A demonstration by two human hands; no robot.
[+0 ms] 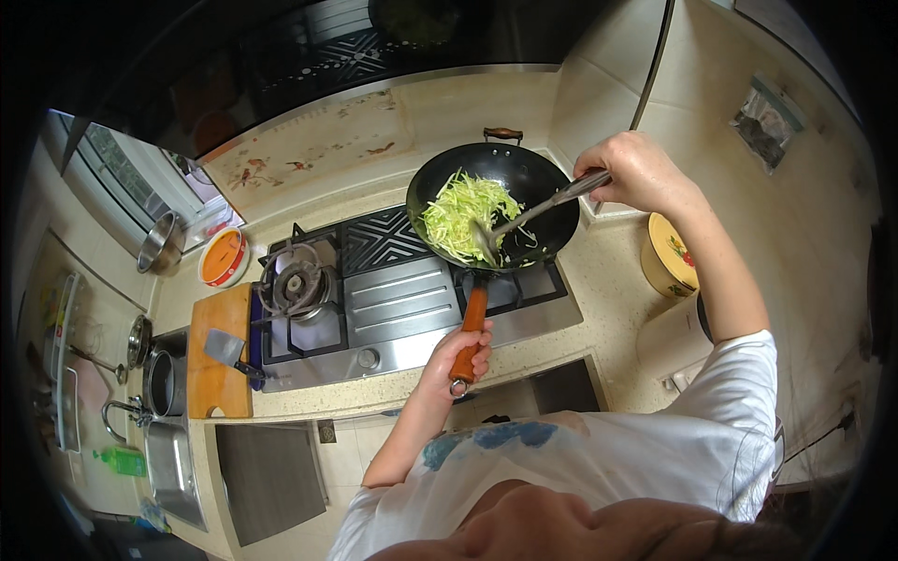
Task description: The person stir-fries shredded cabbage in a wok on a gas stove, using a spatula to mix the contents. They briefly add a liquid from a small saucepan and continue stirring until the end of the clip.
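My left hand (456,357) grips the orange-brown wooden handle (475,308) of a black wok (537,165) that sits over the right burner of the gas stove. In my right hand (628,172) is the dark handle of a metal wok spatula (523,217), slanting down to the left. The spatula's blurred head lies against a heap of shredded pale green vegetable (456,214), perhaps cabbage. This heap covers the left part of the wok, with a few loose shreds to its right. A flame under the wok cannot be seen.
Left of the stove, a cleaver (226,347) rests on a wooden cutting board (210,308). The left burner (298,284) carries a ring stand. Beyond are an orange-topped bowl (224,256) and a sink (168,463). A yellow lidded container (663,256) stands right. The range hood (421,42) overhangs the stove.
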